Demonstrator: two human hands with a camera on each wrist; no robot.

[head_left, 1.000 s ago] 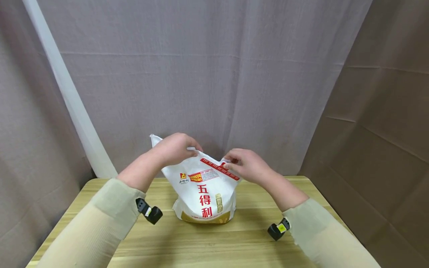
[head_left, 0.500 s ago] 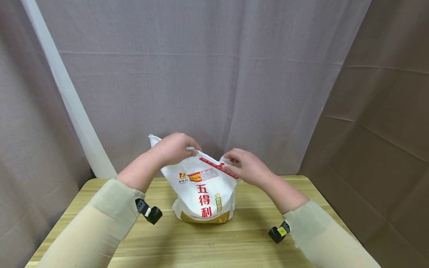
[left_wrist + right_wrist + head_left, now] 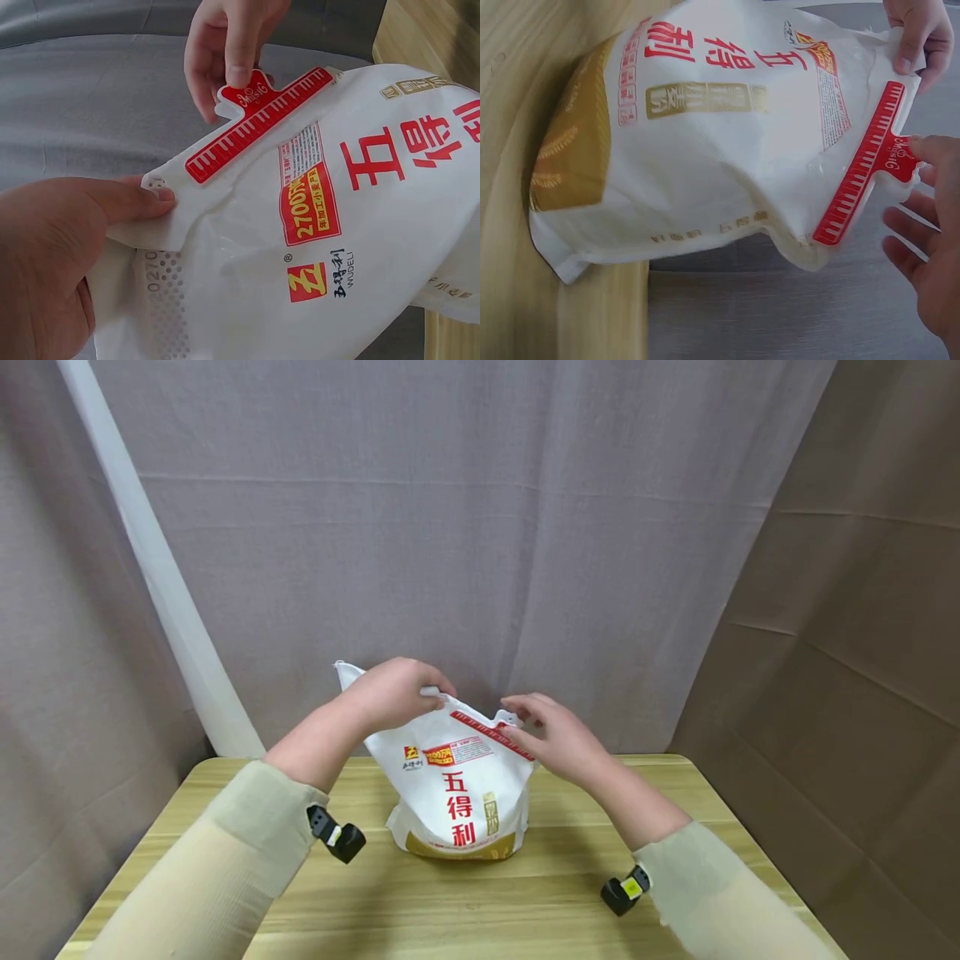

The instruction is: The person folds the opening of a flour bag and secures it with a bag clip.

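Flour bag [image 3: 457, 785] stands upright at the middle of the wooden table [image 3: 525, 902], toward its far edge, white with red characters and a gold band at its base. A red sealing clip [image 3: 491, 735] is clamped along the folded top of the bag, running from the middle down toward the right corner. The left hand [image 3: 393, 692] pinches the bag's top edge at the left end of the clip, thumb pressed on the near face and fingers curled behind. The right hand [image 3: 555, 737] rests at the clip's right end: its thumb tip touches the clip's tab, while the other fingers [image 3: 907, 236] are loosely spread, apart from it. Grey curtain [image 3: 450, 527] hangs behind the table.
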